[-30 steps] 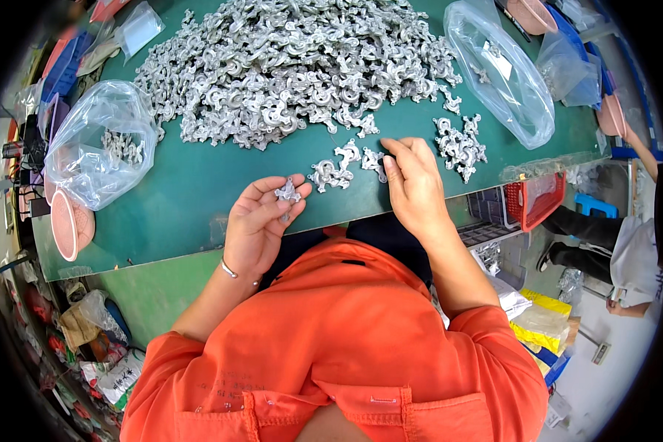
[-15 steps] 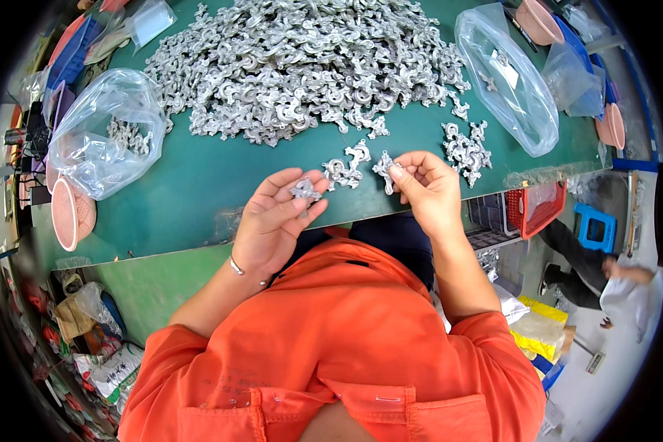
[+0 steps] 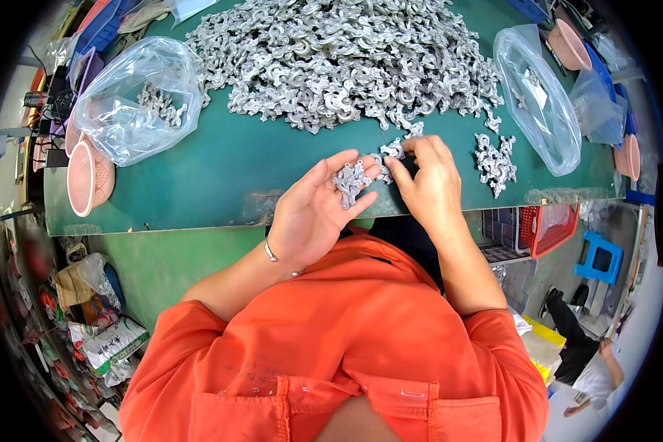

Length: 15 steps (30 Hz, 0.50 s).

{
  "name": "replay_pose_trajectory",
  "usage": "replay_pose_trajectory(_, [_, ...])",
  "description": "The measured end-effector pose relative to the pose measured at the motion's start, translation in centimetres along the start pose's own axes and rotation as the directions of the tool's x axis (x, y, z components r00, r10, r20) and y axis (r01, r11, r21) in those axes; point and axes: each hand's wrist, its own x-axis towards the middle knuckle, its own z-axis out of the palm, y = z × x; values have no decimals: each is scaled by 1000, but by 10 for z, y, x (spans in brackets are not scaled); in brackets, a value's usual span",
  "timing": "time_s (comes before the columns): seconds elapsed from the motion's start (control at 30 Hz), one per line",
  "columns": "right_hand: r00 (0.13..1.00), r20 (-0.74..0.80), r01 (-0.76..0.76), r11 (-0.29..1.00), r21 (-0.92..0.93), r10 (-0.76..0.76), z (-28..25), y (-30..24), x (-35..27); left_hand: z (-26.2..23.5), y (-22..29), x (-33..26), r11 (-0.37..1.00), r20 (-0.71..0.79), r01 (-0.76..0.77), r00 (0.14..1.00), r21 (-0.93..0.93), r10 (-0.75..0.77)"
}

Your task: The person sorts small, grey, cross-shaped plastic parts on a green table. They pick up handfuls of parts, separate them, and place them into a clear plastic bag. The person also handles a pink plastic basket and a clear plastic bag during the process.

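My left hand (image 3: 308, 200) is turned palm up, fingers partly spread, carrying a few small grey metal castings (image 3: 351, 184) on its fingers. Just right of it, my right hand (image 3: 433, 180) pinches a similar curved casting (image 3: 393, 149) between thumb and forefinger at the table. Other castings lie close around those fingertips, partly covered by the hands. A large heap of castings (image 3: 346, 66) rises beyond both hands. To the right of my right hand sits a smaller cluster of castings (image 3: 496, 165).
On the green table (image 3: 221, 177), a clear plastic bag (image 3: 118, 118) with castings stands left, behind a pink basket (image 3: 88, 180). Another clear bag (image 3: 541, 110) lies right. Below the right table edge are a red crate (image 3: 549, 228) and blue stool (image 3: 599, 258); a person (image 3: 593, 376) is beyond.
More castings now lie in my left hand. My right hand has released its earlier piece and moved to the loose castings ahead. The view has shifted slightly.
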Motion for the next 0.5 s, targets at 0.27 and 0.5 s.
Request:
replay_pose_trajectory(0.27, [994,3,105,994,-26,-105,-18,19,-2,0,4,0,998,-15,-14,1000,61,15])
replay_pose_trajectory(0.5, [988,-68,-126,980,153,138,-39,36,-8,-5,3,-2,986,-42,-79,995,148,86])
